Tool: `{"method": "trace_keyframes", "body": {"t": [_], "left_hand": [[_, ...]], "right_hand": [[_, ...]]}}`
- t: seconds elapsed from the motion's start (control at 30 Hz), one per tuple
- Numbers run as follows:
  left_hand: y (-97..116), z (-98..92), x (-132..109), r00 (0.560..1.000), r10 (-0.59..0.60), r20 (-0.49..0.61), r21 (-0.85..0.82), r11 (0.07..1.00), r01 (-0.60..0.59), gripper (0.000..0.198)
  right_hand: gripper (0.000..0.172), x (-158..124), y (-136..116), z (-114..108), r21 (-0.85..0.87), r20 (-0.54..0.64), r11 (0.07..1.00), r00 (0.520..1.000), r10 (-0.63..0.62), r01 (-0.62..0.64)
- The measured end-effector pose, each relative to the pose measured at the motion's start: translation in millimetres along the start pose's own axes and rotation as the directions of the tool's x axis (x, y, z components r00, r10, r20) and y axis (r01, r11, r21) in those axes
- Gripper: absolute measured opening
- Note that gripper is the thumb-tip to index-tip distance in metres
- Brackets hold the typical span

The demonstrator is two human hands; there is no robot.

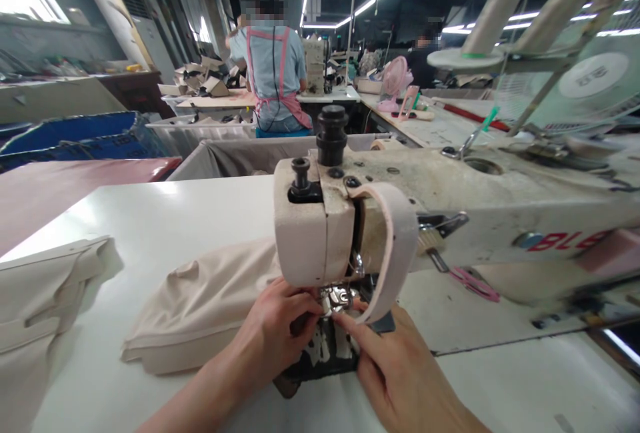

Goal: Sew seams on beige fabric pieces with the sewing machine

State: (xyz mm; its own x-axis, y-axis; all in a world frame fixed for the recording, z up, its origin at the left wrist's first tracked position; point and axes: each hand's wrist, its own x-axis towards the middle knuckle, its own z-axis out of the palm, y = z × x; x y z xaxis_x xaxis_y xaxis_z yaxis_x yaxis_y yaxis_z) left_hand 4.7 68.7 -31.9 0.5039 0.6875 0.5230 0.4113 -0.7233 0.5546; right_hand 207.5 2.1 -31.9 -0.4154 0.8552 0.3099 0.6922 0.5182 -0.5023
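A beige sewing machine stands in front of me, its metal presser foot low over the sewing bed. My left hand is closed just left of the foot, thumb and fingertips pinched at the edge of beige fabric. That fabric spreads leftward over the white table. On the other side, my right hand has its index fingertip at the foot; its other fingers curl below, and what they hold, if anything, is hidden. A pale strap loops down from the machine head to the foot.
More beige fabric lies on the white table at the far left. Pink-handled snips rest beneath the machine arm. Thread cones stand at the upper right. A person in a pink apron sits ahead, beyond a fabric-lined bin.
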Motion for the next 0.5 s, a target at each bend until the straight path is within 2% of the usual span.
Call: {"method": "trace_keyframes", "body": {"t": [0.13,0.3,0.5], "left_hand": [[-0.2,-0.3,1.3,1.0,0.013,-0.011,-0.012,1.0,-0.013,0.016],[0.7,-0.4,-0.1,1.0,0.023,-0.006,0.003,1.0,-0.023,0.016],[2.6,2.1,-3.6,0.998,0.028,-0.057,0.045,0.999,-0.025,0.017]], "right_hand": [[0.056,-0.9,1.9,-1.2,0.045,-0.014,0.999,1.0,0.014,-0.013],[0.063,1.8,0.2,1.6,-0.019,0.006,1.0,1.0,-0.005,0.005],[0.055,4.9,0.3,0.6,-0.03,0.0,1.0,1.0,0.001,-0.001]]}}
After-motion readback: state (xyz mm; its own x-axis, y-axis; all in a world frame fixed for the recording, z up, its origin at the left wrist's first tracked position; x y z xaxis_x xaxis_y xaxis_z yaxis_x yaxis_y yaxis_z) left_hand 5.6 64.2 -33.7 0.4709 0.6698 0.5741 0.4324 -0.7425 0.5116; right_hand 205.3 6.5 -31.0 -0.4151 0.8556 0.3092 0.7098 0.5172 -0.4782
